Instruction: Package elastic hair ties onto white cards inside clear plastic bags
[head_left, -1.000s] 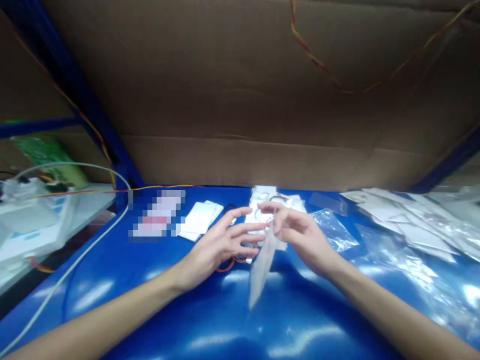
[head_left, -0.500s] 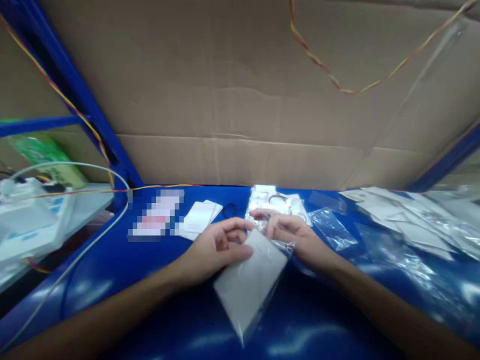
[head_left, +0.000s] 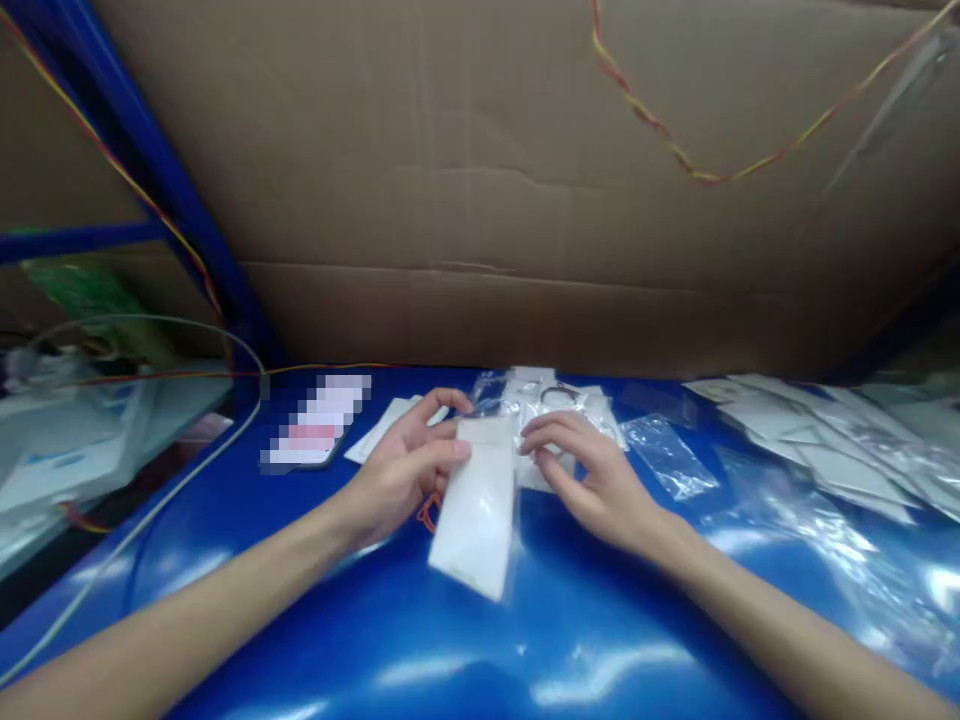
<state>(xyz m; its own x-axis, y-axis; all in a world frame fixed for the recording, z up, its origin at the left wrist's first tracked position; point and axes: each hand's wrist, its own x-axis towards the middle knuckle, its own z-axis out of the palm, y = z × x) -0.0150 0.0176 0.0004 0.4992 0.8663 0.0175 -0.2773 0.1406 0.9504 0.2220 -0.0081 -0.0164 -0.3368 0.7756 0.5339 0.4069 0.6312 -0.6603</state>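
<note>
Hands meet at the centre of the frame over the blue table [head_left: 570, 640]. Your left hand [head_left: 401, 472] grips the left edge of a white card [head_left: 480, 505] in a clear sleeve, thumb on top and fingers curled behind it. Your right hand [head_left: 592, 475] pinches the sleeve's upper right corner, fingers bent and close together. The card tilts, its lower end toward you just above the table. Just behind it lies a pile of bagged parts [head_left: 555, 400]. More cards [head_left: 379, 430] lie left of your left hand, clear bags [head_left: 810, 430] spread at right, and cardboard [head_left: 480, 200] fills the top.
</note>
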